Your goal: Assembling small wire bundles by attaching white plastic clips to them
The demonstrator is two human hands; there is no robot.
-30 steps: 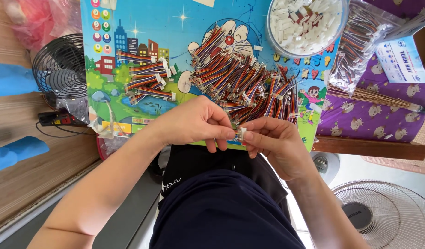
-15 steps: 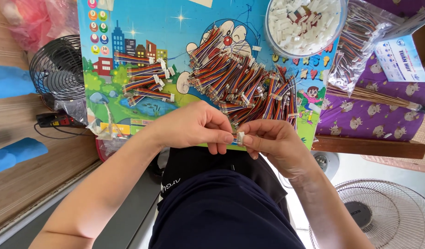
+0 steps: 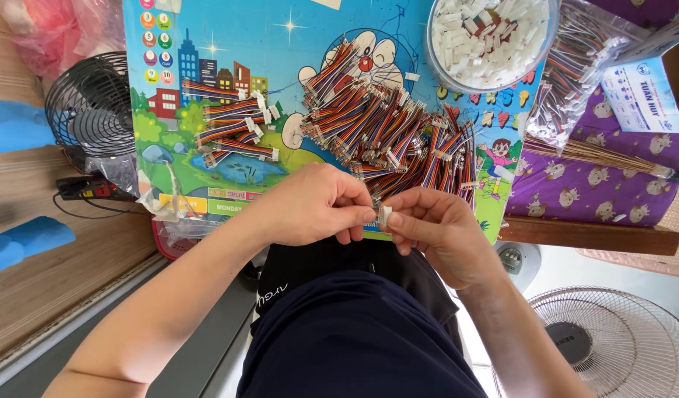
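Hands pinched together: left hand (image 3: 321, 206) and right hand (image 3: 435, 228) clamped on small white connector (image 3: 384, 214). Finished wire bundles (image 3: 232, 129) at ten o'clock; big wire pile (image 3: 383, 133) at twelve, seemingly undone.

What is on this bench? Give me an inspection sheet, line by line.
Surface: a cartoon-printed board used as a worktop, lying on a purple cloth.
Job's things: a small white connector pinched between both hands; a heap of wire bundles; a smaller group of bundles.
Clutter: a bowl of white connectors; a clear bag of wire bundles; a stick broom.
Hands: left hand and right hand meet at the connector, fingertips closed on it.
Cables: a black cord by a power strip.
Surroundings: a black fan, a white fan, a pink bag, wood floor.
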